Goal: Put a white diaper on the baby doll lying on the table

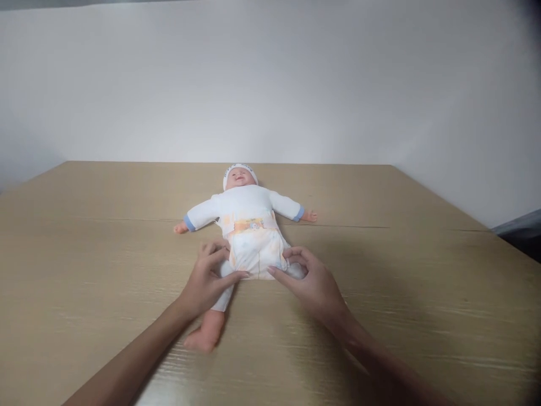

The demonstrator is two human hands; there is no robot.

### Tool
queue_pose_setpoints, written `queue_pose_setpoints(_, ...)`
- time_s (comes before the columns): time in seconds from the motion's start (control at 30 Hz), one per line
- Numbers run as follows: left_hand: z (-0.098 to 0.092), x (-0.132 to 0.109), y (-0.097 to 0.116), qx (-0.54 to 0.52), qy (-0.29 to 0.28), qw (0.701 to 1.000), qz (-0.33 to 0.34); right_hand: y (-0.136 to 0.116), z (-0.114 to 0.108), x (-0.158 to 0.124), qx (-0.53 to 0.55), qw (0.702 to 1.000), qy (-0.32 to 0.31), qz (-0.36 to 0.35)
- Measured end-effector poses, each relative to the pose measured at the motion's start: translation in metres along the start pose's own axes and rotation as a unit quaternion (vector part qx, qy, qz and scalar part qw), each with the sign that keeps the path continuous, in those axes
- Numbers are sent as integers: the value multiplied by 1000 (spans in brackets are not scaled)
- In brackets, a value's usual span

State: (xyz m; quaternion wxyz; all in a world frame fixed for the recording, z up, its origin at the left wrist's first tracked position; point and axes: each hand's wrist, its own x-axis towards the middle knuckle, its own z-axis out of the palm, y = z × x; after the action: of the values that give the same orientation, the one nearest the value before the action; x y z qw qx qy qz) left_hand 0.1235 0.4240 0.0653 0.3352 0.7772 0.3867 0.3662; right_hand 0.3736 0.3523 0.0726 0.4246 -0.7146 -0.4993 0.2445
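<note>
A baby doll (pixel 245 197) lies on its back with its head away from me, arms spread, in a white top with blue cuffs and a white printed cap. Around its hips is a white diaper (pixel 256 251) with an orange printed band at the waist. My left hand (pixel 210 274) is closed at the diaper's left leg edge, thumb on its lower front. On the other side, my right hand (pixel 310 280) grips the right leg edge with bent fingers, thumb near the middle bottom. One doll leg (pixel 211 324) extends toward me below my left hand; the other is mostly hidden by my right hand.
The doll rests on a wide wooden table (pixel 105 254) with a thin seam running across it. A pale wall (pixel 270 79) rises behind the table's far edge. Something dark (pixel 522 231) shows past the table's right edge.
</note>
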Motion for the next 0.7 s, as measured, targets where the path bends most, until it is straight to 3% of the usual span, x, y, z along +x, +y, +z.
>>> queue_pose_setpoints(0.2, 2, -2, 1, -48, -10, 997, -65, 1, 3, -6, -41, 998, 48, -26)
queue_pose_setpoints(0.43, 7, -3, -7, -58, -8, 995, -82, 3, 6, -13, -57, 993, 95, -28)
queue_pose_setpoints(0.7, 3, 3, 1, -38, -91, 994, -55, 3, 2, -30, -88, 987, 100, -88)
